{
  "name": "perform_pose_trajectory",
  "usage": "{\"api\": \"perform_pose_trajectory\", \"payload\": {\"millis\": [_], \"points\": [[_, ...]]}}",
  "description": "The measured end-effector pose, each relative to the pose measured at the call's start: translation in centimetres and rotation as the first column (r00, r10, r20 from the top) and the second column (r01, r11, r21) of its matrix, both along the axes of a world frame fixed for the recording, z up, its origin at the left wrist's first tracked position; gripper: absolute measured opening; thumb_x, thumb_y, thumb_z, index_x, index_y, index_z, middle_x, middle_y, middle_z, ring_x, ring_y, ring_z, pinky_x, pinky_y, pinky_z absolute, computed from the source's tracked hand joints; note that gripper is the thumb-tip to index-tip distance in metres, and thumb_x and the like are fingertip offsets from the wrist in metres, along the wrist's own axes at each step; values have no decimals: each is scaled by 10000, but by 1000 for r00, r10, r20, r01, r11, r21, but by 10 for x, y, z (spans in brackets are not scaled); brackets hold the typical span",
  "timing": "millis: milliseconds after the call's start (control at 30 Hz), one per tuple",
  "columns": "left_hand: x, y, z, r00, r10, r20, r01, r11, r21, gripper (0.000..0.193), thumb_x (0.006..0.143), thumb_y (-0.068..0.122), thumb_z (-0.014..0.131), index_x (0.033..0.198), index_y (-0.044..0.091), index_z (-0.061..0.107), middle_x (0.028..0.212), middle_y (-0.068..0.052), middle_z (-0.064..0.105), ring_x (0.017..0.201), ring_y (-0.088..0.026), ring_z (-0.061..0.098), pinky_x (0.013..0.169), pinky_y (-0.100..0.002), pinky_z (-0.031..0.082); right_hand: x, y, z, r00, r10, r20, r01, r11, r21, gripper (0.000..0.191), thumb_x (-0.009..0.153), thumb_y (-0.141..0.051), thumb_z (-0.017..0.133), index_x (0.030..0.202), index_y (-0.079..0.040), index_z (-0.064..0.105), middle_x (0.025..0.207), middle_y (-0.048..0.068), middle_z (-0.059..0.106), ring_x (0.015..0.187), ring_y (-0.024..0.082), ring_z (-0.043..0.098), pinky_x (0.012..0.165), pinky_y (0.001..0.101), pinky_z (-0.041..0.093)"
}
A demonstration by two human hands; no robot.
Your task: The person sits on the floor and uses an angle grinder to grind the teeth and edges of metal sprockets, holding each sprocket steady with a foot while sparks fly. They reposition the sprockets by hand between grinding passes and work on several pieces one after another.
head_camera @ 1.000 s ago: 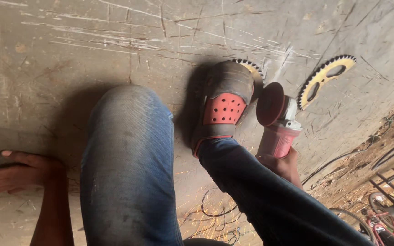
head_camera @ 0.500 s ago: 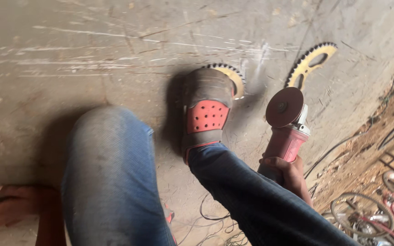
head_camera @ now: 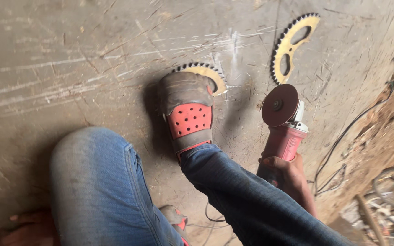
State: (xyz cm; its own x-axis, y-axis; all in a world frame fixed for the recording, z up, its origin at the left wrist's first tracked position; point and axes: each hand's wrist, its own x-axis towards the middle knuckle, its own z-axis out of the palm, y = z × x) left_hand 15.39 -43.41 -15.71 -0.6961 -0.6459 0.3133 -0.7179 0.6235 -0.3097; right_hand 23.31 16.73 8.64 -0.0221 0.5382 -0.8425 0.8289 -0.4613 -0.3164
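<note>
Head view, only one I've got: I see the right hand (head_camera: 284,172) wrapped tight round the body of a red angle grinder (head_camera: 282,136), disc (head_camera: 280,105) tipped up and facing the cam, held just off the concrete floor (head_camera: 69,68) near its right edge where the dirt starts. The left hand (head_camera: 26,228) sits at the bottom-left corner, mostly cut off by the frame and the knee; looks flat on the floor, fingers spread, holding nothing as far as I can tell. A grey-and-red shoe (head_camera: 185,114) pins a yellow sprocket (head_camera: 206,73) mid-floor, only its toothed top arc showing past the toe. A second yellow sprocket (head_camera: 292,45) lies loose toward the top-right, well apart from the shoe.

Risks, imo:
- One-handed grip on the grinder. If the disc bites a tooth it could kick back toward the shin or shoe, which sits right beside it.
- Pinned sprocket is held by foot pressure only. Could spin or slide out on contact.
- Can't see a full guard over the disc from here; sparks and grit would go at the jeans (head_camera: 96,182).
- Cords (head_camera: 343,136) trail along the floor's right edge, near the tool. Snag or cut hazard.
- Soft, perforated shoe gives poor protection.
</note>
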Motion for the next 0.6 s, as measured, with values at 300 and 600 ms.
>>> {"api": "perform_pose_trajectory", "payload": {"millis": [300,600], "points": [[-76,59,29,770,-304,-561,638,400,658,257,1196,160,567,1340,-51,540,1278,-143,556,1134,-219,565,982,-349,495,60,32,5,997,-65,-31,69,985,156,380,652,-55,724,1000,84,658,850,173,724,683,240,689,604,365,572],[-226,346,147,130,-745,-654,430,-552,714,393,916,122,834,1286,68,713,1282,-149,691,1191,-316,668,1023,-421,545,91,64,0,979,-181,-96,198,956,217,353,755,-64,691,1065,91,628,918,194,708,770,274,695,685,389,571]]}}
